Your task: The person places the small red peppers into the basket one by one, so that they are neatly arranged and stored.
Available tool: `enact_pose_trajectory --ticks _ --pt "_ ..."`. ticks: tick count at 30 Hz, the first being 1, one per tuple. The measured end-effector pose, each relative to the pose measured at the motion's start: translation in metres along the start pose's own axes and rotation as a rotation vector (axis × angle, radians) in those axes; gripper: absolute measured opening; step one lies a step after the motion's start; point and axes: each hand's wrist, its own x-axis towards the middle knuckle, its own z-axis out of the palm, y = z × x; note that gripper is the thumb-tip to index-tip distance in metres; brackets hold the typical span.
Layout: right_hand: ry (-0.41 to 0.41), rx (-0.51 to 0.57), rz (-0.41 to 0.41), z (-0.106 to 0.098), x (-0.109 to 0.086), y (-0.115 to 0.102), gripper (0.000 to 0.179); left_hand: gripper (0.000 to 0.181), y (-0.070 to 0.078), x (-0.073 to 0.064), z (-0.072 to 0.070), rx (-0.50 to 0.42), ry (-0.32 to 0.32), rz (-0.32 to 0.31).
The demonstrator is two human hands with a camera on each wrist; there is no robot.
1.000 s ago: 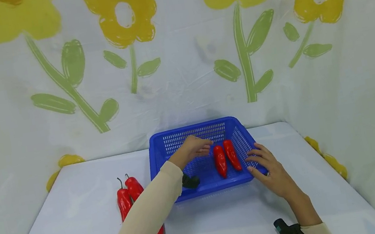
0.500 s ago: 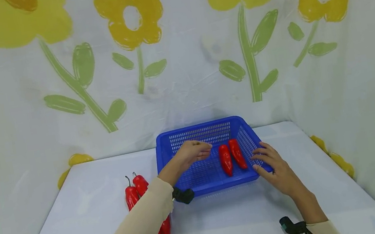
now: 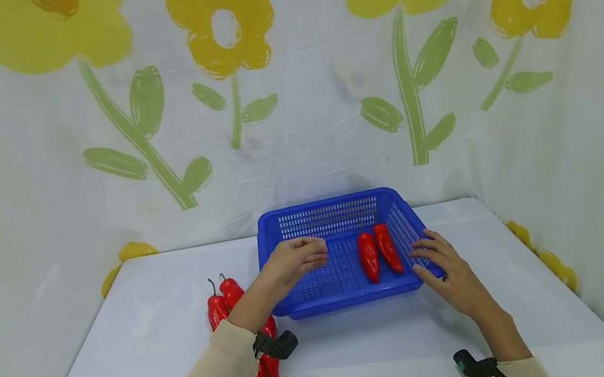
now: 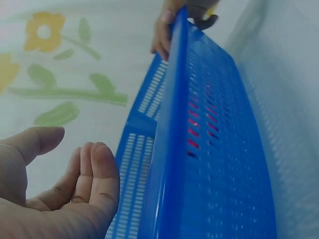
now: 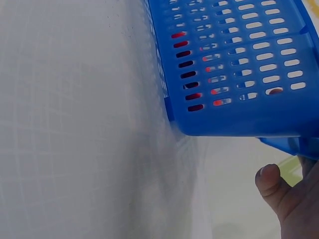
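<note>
Over the left part of a blue plastic basket [image 3: 350,303], my left hand [image 3: 295,263] hovers with nothing in it. Its fingers bend loosely and its thumb stands apart from them in the left wrist view. My right hand [image 3: 450,272] rests its relaxed fingers on the basket's right rim; the thumb [image 5: 270,184] is clear of the wall in the right wrist view. Two red peppers lie side by side inside: one pepper [image 3: 369,257] nearer the middle, another pepper [image 3: 387,247] by the right wall. Several more red peppers [image 3: 217,309] lie left of the basket, partly hidden by my left forearm.
The basket stands on a white table [image 3: 147,332], near its back edge. Behind and beside the table hangs a pale curtain [image 3: 318,140] printed with yellow flowers. Each wrist wears a black camera, one being the left wrist camera [image 3: 281,346].
My left hand has drawn back from near the peppers in the basket, leftward and toward me. The right hand stays at the rim. The head view has turned slightly left.
</note>
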Motion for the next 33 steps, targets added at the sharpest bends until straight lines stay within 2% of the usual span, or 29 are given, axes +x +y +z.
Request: enact_pose_trajectory --ticks 8,11,18,21,25,33 --pt "0.006 -0.015 -0.004 -0.008 0.000 0.002 0.032 0.036 0.001 -0.022 -0.026 -0.155 0.089 0.053" --pt "0.006 -0.021 -0.004 -0.008 0.001 0.004 0.032 0.037 -0.001 -0.032 -0.035 -0.183 0.119 0.060" --pt "-0.010 0.006 0.003 -0.001 -0.001 0.002 0.032 0.040 -0.012 -0.065 -0.057 -0.111 0.207 0.067" --pt "0.010 0.007 -0.004 0.001 -0.003 0.000 0.030 0.044 -0.016 -0.076 -0.067 -0.076 0.233 0.075" --pt "0.034 0.004 -0.011 0.001 -0.003 -0.001 0.028 0.048 -0.023 -0.086 -0.081 -0.049 0.270 0.076" --pt "0.029 -0.004 -0.009 0.003 -0.001 -0.002 0.028 0.046 -0.039 -0.100 -0.104 -0.039 0.372 0.086"
